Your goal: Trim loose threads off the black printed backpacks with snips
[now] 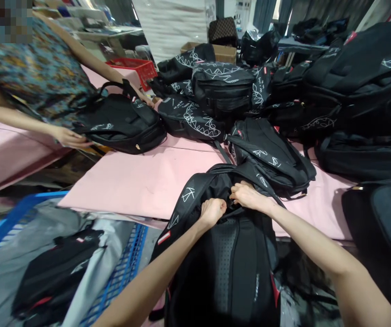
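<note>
A black backpack [231, 259] with white line drawings stands in front of me, its mesh back panel facing me and its top leaning on the pink table [141, 179]. My left hand [212, 211] is closed in a fist on the top of this backpack. Just to its right, my right hand [248, 196] pinches the same top edge, near the handle. Both hands almost touch each other.
Another person at the left holds a black backpack [120, 122] on the table with both hands. Several more black backpacks [222, 88] are heaped at the back and right. A blue crate [18, 215] with a backpack lies lower left. A red basket [137, 68] sits behind.
</note>
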`<control>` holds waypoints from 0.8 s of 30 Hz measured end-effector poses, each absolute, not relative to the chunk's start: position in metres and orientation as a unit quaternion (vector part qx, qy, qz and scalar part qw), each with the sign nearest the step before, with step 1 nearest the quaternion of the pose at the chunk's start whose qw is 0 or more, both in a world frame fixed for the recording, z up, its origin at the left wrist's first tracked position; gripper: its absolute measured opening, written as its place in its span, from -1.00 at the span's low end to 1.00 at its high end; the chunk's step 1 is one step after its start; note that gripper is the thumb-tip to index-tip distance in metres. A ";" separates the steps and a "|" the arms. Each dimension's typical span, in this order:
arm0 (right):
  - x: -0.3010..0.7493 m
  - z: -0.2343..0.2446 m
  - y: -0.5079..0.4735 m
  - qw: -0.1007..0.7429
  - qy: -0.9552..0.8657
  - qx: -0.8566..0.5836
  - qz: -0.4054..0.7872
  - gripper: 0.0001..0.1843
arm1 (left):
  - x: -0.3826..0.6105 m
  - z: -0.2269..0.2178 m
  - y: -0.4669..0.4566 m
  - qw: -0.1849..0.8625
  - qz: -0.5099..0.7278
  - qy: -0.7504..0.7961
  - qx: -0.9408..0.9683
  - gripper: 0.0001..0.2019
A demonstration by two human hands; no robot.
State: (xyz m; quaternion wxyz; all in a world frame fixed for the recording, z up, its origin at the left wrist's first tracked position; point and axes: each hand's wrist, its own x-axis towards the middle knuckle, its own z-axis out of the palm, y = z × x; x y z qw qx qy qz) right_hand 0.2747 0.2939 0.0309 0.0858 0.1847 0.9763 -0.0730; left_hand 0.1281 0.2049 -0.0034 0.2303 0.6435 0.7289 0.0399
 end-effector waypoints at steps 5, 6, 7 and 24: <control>0.271 0.030 0.294 0.094 0.977 0.181 -0.065 -0.87 | 0.126 -0.006 0.205 0.244 0.061 0.723 0.644 -0.79; 0.270 0.030 0.294 0.095 0.977 0.177 -0.064 -0.87 | 0.126 -0.006 0.205 0.247 0.066 0.722 0.643 -0.80; 0.268 0.030 0.293 0.097 0.978 0.174 -0.063 -0.86 | 0.126 -0.006 0.206 0.249 0.072 0.720 0.643 -0.81; 0.298 0.074 0.258 -0.008 0.907 0.337 -0.252 -0.70 | 0.080 0.040 0.142 0.100 0.212 0.575 0.784 -0.92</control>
